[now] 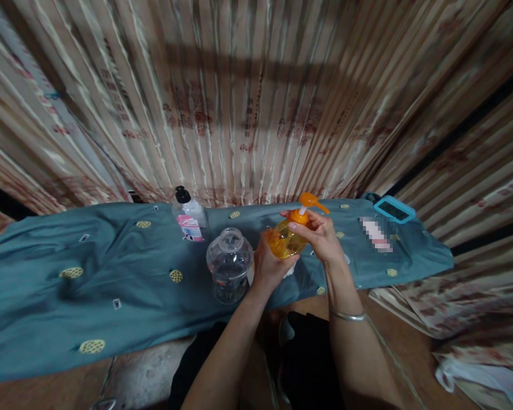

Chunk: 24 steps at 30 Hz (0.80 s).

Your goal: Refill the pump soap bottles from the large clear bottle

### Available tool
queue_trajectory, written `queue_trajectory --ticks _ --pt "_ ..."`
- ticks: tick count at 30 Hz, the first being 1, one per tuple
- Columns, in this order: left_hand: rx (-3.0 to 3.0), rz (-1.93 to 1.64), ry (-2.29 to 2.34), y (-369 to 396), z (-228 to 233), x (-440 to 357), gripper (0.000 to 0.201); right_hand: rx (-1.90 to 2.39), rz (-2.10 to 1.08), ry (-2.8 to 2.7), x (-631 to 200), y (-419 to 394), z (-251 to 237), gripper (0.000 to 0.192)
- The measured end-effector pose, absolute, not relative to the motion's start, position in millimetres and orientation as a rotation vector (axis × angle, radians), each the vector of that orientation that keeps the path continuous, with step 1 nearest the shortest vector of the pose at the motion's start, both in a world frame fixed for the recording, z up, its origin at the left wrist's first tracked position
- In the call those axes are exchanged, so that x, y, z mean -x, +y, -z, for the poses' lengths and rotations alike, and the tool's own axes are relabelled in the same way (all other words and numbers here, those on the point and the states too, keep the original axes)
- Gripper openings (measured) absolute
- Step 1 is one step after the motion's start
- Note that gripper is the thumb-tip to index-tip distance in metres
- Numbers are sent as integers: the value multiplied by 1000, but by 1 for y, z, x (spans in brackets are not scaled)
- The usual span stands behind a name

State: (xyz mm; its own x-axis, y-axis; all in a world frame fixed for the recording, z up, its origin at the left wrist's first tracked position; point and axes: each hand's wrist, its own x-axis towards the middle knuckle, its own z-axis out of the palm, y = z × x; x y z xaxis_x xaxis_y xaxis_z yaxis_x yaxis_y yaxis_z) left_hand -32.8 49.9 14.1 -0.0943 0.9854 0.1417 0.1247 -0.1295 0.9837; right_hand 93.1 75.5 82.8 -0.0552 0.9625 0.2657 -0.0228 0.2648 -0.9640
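Observation:
An amber see-through pump bottle (287, 241) with an orange pump top (308, 200) is held up in both hands, leaning to the right. My left hand (270, 261) wraps around the bottle's body. At the neck, the fingers of my right hand (318, 232) close on the orange collar. The pump top is seated at the mouth, with its spout pointing right. Just left of my left hand stands a clear wide-bodied plastic bottle (229, 265) with an uncapped mouth. Something white below the amber bottle is mostly hidden.
Behind on the left is a clear bottle with a black cap and pink label (190, 219). A blue-framed dark device (394, 209) lies at the right end. Teal pineapple-print cloth (128, 256) covers the narrow surface. Pleated curtains (239, 102) hang directly behind it.

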Motion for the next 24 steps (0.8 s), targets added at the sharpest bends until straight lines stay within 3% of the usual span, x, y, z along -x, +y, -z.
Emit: queue_trajectory --ticks 7,12,19,24 --pt "-1357 -1319 1261 48 -10 37 70 898 -1183 -1428 -99 76 -87 39" --pt "-1351 -1379 1195 47 -2 38 75 913 -1057 -1322 -98 77 -82 54" --pt "-1332 -1393 1204 45 -4 34 75 973 -1014 -1410 -105 66 -93 39" --pt "-1323 -1392 1227 43 -7 33 76 1016 -919 -1448 -106 65 -92 51"
